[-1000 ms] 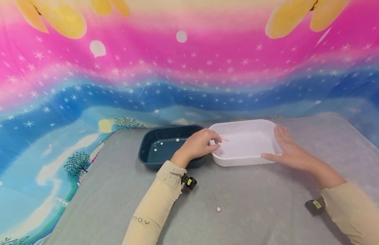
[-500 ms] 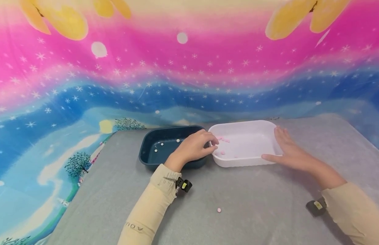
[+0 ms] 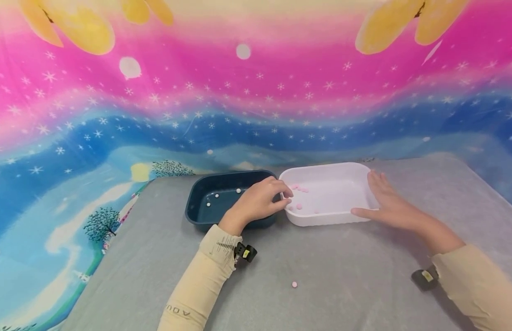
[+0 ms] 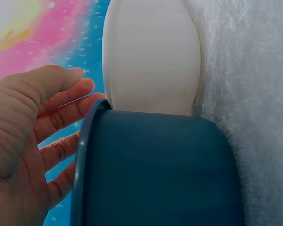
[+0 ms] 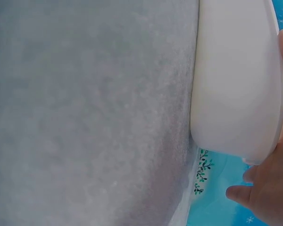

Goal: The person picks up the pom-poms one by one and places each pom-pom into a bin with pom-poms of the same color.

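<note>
My left hand point(image 3: 259, 198) is over the right end of the dark blue tray point(image 3: 198, 222), its fingertips reaching over the left rim of the white tray point(image 3: 326, 219). In the left wrist view its fingers are loosely bent, with nothing visible between thumb and fingers. Several small pink balls point(image 3: 299, 206) lie in the white tray's left end. Small white balls point(image 3: 216, 196) lie apart in the dark tray, part of which the hand hides. My right hand point(image 3: 390, 202) rests against the white tray's right end, fingers straight, thumb at the front rim.
One pink ball point(image 3: 295, 284) lies on the grey cloth point(image 3: 342, 271) in front of the trays. The two trays stand end to end near the printed backdrop point(image 3: 256, 115). A small black device point(image 3: 245, 252) is strapped at the left wrist.
My left hand has drawn back a little to the left, out of the white tray, and more pink balls show there. The right hand stays against the white tray.
</note>
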Demonstrator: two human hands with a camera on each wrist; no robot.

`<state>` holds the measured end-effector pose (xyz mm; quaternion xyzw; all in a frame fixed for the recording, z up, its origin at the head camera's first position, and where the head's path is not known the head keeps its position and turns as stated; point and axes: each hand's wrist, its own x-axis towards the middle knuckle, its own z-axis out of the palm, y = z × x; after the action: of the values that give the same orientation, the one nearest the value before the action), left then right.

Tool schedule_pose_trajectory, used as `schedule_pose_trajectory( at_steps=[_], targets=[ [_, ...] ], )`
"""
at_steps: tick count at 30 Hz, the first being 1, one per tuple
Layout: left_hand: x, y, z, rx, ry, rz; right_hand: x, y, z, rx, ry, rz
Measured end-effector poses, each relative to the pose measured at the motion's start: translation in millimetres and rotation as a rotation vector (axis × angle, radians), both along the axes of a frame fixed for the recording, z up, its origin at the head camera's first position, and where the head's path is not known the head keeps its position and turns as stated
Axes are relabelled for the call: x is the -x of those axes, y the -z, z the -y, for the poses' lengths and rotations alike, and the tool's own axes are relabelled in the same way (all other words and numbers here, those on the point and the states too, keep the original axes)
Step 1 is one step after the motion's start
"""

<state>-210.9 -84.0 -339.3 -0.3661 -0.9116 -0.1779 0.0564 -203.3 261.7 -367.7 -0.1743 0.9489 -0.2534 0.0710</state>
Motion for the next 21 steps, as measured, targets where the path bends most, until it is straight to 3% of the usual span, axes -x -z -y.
schedule_pose_trajectory(
  at_steps=[21],
  targets=[
    [-21.6,-2.5,5.4,0.003,0.088,-0.067,-0.5,0.9,0.1,0.018,0.006,0.016]
  ],
)
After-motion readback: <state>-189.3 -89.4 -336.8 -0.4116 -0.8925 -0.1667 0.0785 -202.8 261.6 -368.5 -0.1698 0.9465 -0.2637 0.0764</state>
